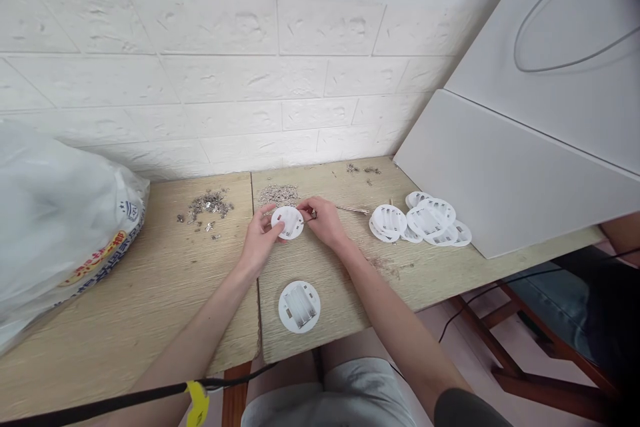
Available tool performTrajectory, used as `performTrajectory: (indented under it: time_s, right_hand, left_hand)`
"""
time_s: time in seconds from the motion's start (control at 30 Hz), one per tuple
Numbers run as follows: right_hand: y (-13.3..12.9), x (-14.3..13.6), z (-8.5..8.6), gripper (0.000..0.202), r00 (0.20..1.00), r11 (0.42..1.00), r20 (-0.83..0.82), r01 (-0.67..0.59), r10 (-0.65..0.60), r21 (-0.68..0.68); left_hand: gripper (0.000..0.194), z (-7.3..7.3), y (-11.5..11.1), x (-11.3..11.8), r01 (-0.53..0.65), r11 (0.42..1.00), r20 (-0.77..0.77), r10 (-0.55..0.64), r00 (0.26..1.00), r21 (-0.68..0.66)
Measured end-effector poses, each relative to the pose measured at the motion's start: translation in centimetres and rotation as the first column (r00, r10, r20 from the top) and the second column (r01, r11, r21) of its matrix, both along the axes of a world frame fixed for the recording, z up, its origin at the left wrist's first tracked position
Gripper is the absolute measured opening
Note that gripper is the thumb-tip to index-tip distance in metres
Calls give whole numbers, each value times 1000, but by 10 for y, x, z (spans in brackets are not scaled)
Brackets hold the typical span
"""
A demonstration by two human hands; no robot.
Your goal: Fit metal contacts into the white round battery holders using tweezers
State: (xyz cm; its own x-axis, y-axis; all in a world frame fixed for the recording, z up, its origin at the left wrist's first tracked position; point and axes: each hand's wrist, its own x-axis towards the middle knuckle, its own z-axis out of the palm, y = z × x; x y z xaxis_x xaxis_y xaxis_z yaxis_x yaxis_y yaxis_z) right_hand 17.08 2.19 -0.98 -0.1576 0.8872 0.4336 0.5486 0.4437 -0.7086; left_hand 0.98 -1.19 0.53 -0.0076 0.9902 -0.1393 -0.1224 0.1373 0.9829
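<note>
A: Where is the work centred?
B: On the held disc (292, 221), a white round piece with slots, kept over the tabletop (200, 307) between its front and back edges. It is gripped between the thumb and fingers of the left hand (261, 235).

A: And the right hand (324, 220)?
B: Its fingers are bent in at the disc's right rim — whether something slim is pinched there cannot be told.

A: How much is done?
B: Work on this disc is judged to be under way, since it is attended to by both hands. Whether any metal has been seated in its slots is too small to be told.

A: What is left?
B: A single disc (299, 307) is laid flat near the front edge. The disc pile (431, 217) is heaped toward the right end; whether those are finished or waiting cannot be judged.

A: And the small metal parts?
B: Plenty are left loose: a middle heap (280, 195) just beyond the hands, a left heap (211, 203), and a scatter (369, 170) by the back edge — so much is judged to be unfinished. A plastic bag (65, 207) is rested at the left end.
</note>
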Motion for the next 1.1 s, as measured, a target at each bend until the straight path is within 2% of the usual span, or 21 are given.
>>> performTrajectory:
  time_s: [0.2, 0.43, 0.7, 0.9, 1.1]
  right_hand:
    - [-1, -2, 1, 12, 1000, 1000, -28, -5, 6, 9]
    - [1, -4, -1, 16, 998, 1000, -59, -16, 15, -25]
    - [0, -4, 5, 18, 978, 993, -198, 51, -71, -104]
    - [-5, -5, 15, 14, 934, 987, -351, 10, -67, -162]
    - [-6, -7, 14, 13, 923, 983, -386, -72, 0, -171]
  left_hand:
    - [45, -6, 3, -2, 35, 998, -35, -33, 999, 58]
    - [44, -6, 4, -4, 32, 998, -13, -31, 999, 49]
    - [41, -8, 5, -5, 16, 1000, 2, -16, 1000, 19]
    - [36, -6, 3, -5, 36, 998, -36, -34, 999, 45]
    - [36, -4, 3, -4, 39, 997, -74, -33, 997, 72]
